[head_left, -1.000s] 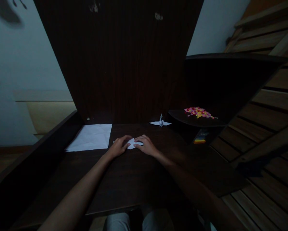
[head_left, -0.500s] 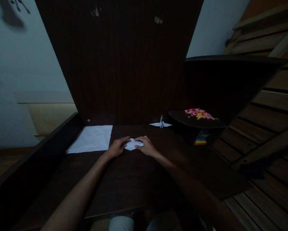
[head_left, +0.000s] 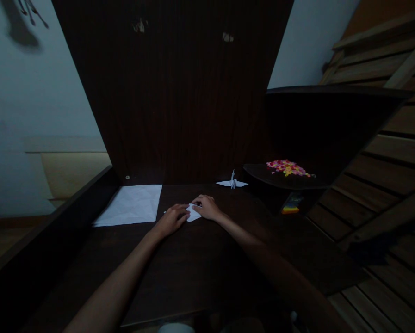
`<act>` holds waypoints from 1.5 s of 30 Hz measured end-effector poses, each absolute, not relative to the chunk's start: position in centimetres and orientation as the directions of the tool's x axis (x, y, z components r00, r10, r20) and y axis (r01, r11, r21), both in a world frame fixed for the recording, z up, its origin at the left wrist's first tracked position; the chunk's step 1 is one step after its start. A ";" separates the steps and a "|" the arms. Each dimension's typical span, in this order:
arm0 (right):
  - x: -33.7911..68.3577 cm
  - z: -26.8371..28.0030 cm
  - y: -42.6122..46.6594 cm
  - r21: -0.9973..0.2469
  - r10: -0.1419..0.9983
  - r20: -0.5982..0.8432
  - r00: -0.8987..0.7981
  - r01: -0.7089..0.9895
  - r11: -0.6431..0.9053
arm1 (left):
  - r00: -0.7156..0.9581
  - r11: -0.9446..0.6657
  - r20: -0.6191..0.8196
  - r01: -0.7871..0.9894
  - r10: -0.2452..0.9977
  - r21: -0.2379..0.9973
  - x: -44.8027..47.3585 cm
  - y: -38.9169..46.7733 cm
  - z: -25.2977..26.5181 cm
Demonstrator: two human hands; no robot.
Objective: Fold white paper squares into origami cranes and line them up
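A small piece of folded white paper (head_left: 194, 213) lies on the dark desk between my two hands. My left hand (head_left: 174, 219) rests over its left part, fingers bent and pressing it down; a thin white tip shows just beyond that hand. My right hand (head_left: 207, 207) grips the right side, with thumb and fingers curled on the paper's upper edge. The fingers cover much of the folds, so its exact shape is hidden. Behind my right hand, a finished white paper crane (head_left: 232, 183) stands with its wings spread near the back panel.
White sheets (head_left: 129, 206) lie flat at the left, beside the raised side board (head_left: 54, 217). On the right, a low corner shelf (head_left: 259, 175) bears a heap of pink, red and yellow bits (head_left: 288, 168). A small colourful packet (head_left: 291, 204) stands beneath it. Wooden slats (head_left: 398, 157) flank the right.
The folded paper has been turned between my hands and now shows a different outline. My left hand covers more of its left part. The whole view has tilted slightly upward.
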State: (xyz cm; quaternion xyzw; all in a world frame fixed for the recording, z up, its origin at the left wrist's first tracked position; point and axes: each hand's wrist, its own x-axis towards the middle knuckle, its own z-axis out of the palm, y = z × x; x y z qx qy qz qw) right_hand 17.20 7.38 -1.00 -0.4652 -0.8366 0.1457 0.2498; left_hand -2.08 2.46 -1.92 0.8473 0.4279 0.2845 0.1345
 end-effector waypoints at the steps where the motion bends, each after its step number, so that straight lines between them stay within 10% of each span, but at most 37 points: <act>1: 17.0 -0.9 7.5 -0.455 0.853 0.272 -0.445 0.721 0.522 | 0.469 -0.598 0.372 0.646 0.801 0.474 -2.1 2.5 -1.9; 11: 16.9 -1.5 7.2 -0.573 0.818 0.357 -0.450 0.586 0.573 | 0.358 -0.513 0.372 0.674 0.856 0.531 -1.9 2.4 -2.7; 28: 18.9 -2.8 4.2 -0.417 0.658 0.447 -0.606 0.510 0.753 | 0.480 -0.589 0.342 0.667 0.808 0.457 -1.5 2.3 -2.3; 45: 19.4 -3.3 3.5 -0.487 0.777 0.367 -0.512 0.606 0.629 | 0.396 -0.490 0.295 0.765 0.869 0.417 -1.7 2.3 -2.6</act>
